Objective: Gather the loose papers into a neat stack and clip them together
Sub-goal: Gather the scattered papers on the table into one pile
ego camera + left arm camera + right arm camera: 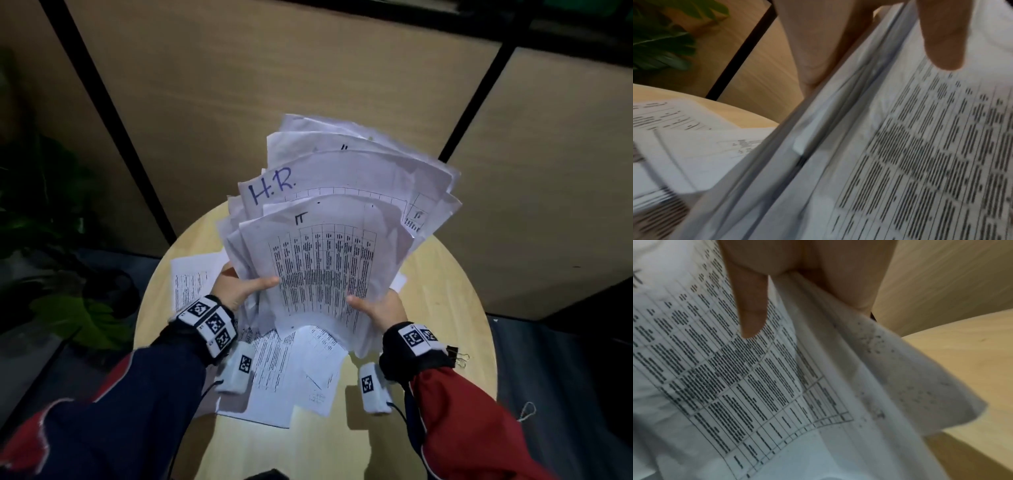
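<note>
Both hands, left hand and right hand, gripped a floppy, fanned sheaf of papers by its lower edges; light sheets looked likely to slip.

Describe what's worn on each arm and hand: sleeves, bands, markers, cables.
Left hand and right hand are bare. Each wrist has a black strap with white square-code tags and a white tagged camera pod with a black cable. Left sleeve is navy with red patches; right sleeve is red.

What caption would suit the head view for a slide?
Both hands, left hand and right hand, hold a fanned bundle of white printed papers above a round wooden table.
</note>
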The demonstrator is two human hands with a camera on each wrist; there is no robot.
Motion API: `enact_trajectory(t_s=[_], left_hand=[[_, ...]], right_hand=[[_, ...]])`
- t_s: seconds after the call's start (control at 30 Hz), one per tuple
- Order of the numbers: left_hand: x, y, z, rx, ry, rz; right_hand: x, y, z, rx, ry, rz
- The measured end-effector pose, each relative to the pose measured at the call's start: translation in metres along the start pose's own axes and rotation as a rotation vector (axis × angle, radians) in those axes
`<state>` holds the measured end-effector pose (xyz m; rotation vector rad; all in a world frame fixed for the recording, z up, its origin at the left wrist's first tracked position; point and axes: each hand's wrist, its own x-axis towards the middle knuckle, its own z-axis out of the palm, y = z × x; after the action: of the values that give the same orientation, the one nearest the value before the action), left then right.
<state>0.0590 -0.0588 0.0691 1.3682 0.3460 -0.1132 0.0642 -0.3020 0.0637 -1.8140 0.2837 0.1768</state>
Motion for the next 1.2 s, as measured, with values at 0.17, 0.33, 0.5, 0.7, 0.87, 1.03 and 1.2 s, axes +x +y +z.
enact_trajectory(t_s=[0.17,0.33,0.5,0.7,0.87,1.03,1.2], left_hand=[[0.006,-0.004,0.004,0.087,0.231,0.035],[0.002,0.005,0.001,0.005,0.158,0.073],[0.002,0.007,-0.003,-0.032,0.044,0.223],[0.002,0.037,0.008,-0.038,-0.071,0.389],[0.01,0.046,0.008,-0.023,-0.032,0.426],[0.022,0.043,0.006,0.066,0.024,0.415],[0.027,0.042,0.004,0.058,0.009,0.415]], right_hand=[[0.002,-0.001,0.001,0.142,0.151,0.014],[-0.005,-0.016,0.0,0.166,0.136,-0.037],[-0.012,-0.032,0.0,0.23,0.136,-0.207],[-0.015,-0.07,0.003,0.437,0.192,-0.377],[-0.016,-0.083,0.001,0.415,0.216,-0.392],[-0.02,-0.099,0.008,-0.025,0.615,-0.627],[-0.031,-0.145,0.029,-0.62,0.728,-1.041]])
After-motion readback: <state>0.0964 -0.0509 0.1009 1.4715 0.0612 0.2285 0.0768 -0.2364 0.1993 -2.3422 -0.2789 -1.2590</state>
